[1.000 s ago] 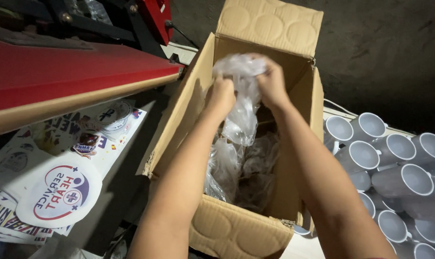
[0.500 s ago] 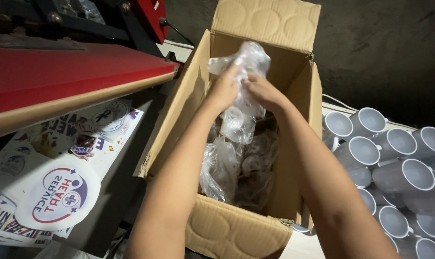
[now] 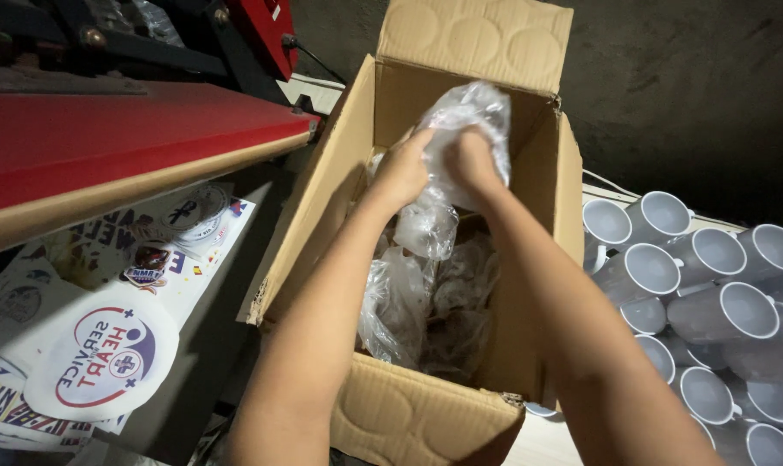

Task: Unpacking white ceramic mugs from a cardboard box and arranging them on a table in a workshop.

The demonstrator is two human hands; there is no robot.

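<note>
Far left of the fingers, printed paper sheets [image 3: 98,345] lie flat on a low surface, under the long edge of a red press plate [image 3: 132,147] that slants toward the box. A dark gap of floor separates the sheets from the open cardboard box [image 3: 322,207], whose left wall rises just beside the left forearm, leaving little side room there.

The left hand [image 3: 402,173] sits above the box opening, its fingers curled and pressed into a clear plastic bag [image 3: 469,129]. The right hand [image 3: 471,164] is close beside it, almost touching, with fingers closed on the same bag from the other side; the fingertips are buried in the film, so their exact pinch cannot be told. The bag bulges above the fingers, near the box's back flap [image 3: 478,39], and trails down below them into the box. Beneath the fingers, more crumpled plastic wrapping [image 3: 426,302] fills the bottom. The right wall stands just beside the right forearm.

Right of the fingers, outside the box, white mugs [image 3: 719,302] lie packed together, mouths facing up.
</note>
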